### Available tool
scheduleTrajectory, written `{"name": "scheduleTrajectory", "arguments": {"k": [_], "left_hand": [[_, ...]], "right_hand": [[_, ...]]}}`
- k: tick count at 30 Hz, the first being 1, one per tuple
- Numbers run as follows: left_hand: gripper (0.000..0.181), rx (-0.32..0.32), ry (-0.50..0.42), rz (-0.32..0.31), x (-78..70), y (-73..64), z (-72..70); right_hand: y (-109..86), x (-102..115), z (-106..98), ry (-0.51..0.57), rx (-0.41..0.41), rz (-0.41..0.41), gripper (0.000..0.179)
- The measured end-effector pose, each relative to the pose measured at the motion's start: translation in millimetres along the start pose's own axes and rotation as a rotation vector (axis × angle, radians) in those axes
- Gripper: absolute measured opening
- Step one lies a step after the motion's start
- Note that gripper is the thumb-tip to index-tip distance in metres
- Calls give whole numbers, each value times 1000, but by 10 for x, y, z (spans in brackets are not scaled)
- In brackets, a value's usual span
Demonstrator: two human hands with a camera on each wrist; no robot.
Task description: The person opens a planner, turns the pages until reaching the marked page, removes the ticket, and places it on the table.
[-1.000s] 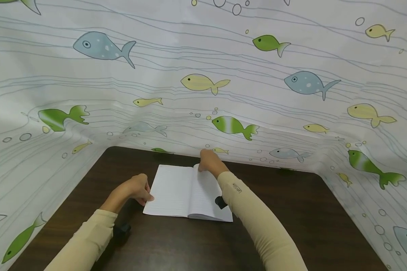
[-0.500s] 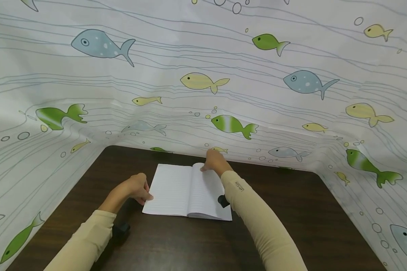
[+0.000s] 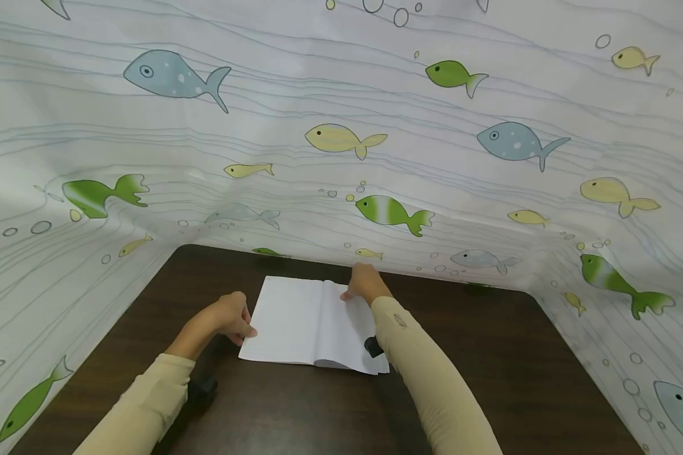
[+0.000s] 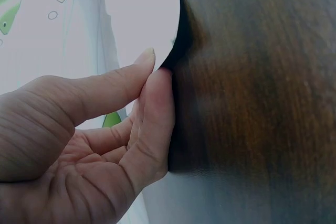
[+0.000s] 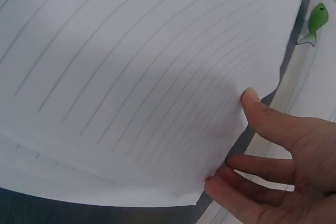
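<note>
An open notebook (image 3: pixel 289 322) with white lined pages lies on the dark table, its fold running away from me. My left hand (image 3: pixel 230 316) pinches its left edge between thumb and index finger; the left wrist view shows the thumb (image 4: pixel 121 85) on top and the index finger below. At the far edge of the right-hand page (image 3: pixel 341 335), my right hand (image 3: pixel 367 284) holds the paper. In the right wrist view its thumb (image 5: pixel 262 114) lies on the lined page (image 5: pixel 136 77), while the other fingers sit at the paper's edge, tips partly hidden.
The dark wooden table (image 3: pixel 296 411) reaches back to a white sheet (image 3: pixel 296 69) printed with fish, which rises behind it and on both sides. Black devices sit at the left wrist (image 3: pixel 203 390) and the right wrist (image 3: pixel 373 346).
My right hand has shifted to the right and a little toward me, along the right page. That page's raised far edge has come down. The left hand keeps its place.
</note>
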State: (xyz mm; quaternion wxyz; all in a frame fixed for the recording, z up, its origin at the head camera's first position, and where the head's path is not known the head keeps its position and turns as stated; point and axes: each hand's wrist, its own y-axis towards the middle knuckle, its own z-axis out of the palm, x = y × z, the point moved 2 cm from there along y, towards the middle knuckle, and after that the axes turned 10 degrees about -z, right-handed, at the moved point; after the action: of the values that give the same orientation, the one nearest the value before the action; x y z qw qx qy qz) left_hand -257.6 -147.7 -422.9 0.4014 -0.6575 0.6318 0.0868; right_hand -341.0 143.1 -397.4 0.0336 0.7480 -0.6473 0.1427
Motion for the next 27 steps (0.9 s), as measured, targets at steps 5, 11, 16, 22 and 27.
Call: {"name": "scheduleTrajectory", "arguments": {"k": [5, 11, 16, 22, 27], "left_hand": [[27, -5, 14, 11, -34, -10, -18], [26, -12, 38, 15, -33, -4, -16], [27, -10, 25, 13, -27, -2, -4], [28, 5, 24, 15, -12, 10, -19], [27, 18, 46, 6, 10, 27, -37]], "right_hand": [[33, -17, 25, -37, -23, 40, 78], [53, -33, 52, -61, -20, 99, 84], [38, -46, 68, -104, -30, 127, 89], [27, -31, 81, -158, -63, 120, 85], [62, 3, 101, -243, -56, 90, 76]]}}
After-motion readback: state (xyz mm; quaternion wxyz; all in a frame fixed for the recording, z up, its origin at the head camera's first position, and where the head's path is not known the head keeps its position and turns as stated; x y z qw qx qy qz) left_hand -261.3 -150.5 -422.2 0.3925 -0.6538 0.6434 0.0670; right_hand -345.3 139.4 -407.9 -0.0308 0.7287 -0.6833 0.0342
